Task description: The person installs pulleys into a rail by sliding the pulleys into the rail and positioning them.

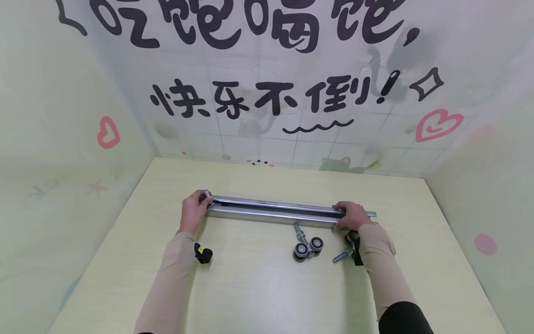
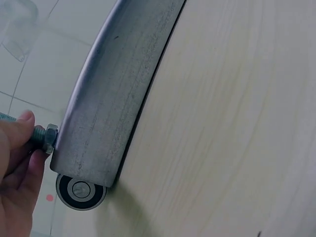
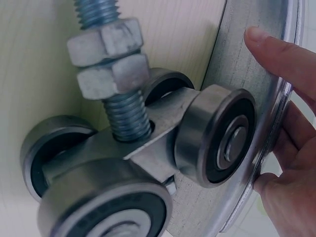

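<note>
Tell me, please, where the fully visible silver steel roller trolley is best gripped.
Probably pinch its silver threaded bolt from above: the slim shaft projects clear of the round, black-ringed rollers, which might turn if gripped, and nothing covers it.

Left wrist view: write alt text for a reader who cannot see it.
The left hand pinches a threaded bolt with a nut on it, beside the end of a grey metal rail. A round bearing wheel sticks partly out past the rail's end, and a pale tabletop fills the right side.
</note>
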Demonstrator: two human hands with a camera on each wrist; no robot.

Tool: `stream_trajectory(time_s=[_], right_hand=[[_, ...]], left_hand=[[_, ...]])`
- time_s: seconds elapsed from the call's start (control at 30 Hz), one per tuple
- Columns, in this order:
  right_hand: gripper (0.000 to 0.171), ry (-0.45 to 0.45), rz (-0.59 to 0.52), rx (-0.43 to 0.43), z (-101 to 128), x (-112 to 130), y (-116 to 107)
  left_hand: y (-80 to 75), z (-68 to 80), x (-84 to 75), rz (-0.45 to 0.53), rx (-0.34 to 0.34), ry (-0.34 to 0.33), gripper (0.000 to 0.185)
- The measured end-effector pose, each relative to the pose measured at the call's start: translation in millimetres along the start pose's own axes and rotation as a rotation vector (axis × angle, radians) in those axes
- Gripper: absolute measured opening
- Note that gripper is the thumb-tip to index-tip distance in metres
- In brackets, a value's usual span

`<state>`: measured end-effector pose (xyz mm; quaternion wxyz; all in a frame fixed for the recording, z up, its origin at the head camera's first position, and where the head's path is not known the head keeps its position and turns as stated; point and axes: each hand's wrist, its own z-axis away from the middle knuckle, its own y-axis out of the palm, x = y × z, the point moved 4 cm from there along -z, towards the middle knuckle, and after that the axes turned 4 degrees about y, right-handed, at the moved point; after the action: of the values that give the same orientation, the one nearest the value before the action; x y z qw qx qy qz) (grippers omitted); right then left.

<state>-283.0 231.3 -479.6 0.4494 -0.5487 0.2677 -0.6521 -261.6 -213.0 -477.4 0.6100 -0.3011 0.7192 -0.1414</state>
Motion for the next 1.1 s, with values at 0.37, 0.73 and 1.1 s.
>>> stream_trajectory(time_s=[0.37,0.73,1.1], right_hand=[[0.062,-0.003,-0.009,-0.002,1,2,0],[0.063,-0.008,-0.029,0.004,5,3,1],[0.064,-0.006,-0.025,0.002,6,4,0]], left_hand=[[10.4,-0.1,-15.2,-0.016,0.072,0.067,0.019],[22.1,0.1,-23.8,-0.021,0.102,0.12,0.017],[25.1,-1.5,-22.7,-0.033,0.187,0.188,0.016]])
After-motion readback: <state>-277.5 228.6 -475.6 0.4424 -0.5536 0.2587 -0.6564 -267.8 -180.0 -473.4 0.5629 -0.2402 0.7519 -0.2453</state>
